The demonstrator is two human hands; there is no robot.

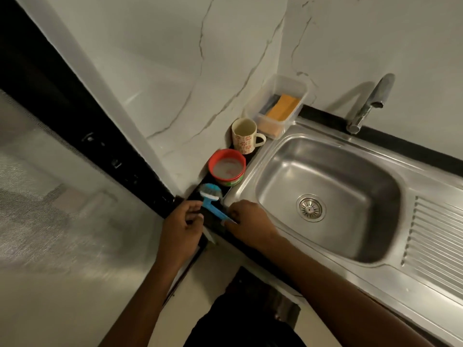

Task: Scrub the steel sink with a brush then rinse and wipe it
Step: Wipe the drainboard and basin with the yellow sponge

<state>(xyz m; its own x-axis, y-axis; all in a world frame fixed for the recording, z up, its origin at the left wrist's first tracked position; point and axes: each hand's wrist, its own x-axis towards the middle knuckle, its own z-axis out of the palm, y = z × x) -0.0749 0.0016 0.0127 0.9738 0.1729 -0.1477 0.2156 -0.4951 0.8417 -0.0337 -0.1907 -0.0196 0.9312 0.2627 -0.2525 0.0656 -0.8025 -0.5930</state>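
Head view, looking down at the left corner of the sink. The blue plastic brush with white bristles (211,196) lies on the black desk (323,115) just left of centre frame. Its bristle head points towards the wall and its handle slants down-right.

The right hand (250,221) is on the tail of that handle, fingers (231,216) curled over the end and gripping it. The left hand (181,229) sits just left of the handle with its fingers partly curled. Whether they actually touch the brush, I cannot tell.

The stainless steel sink (288,176) fills the right half of the frame, with a round metal drain strainer (310,207) in its floor and a ribbed drainboard (436,236) at far right. A chrome tap (370,103) stands behind it, upper right.

Running up the frame from the brush there's a red round tub of pale paste (226,167). Next comes a cream mug with a red flower pattern (245,132), then a clear plastic box (295,82) holding an orange sponge (283,107). All of them stand against the white marbled wall (175,71).
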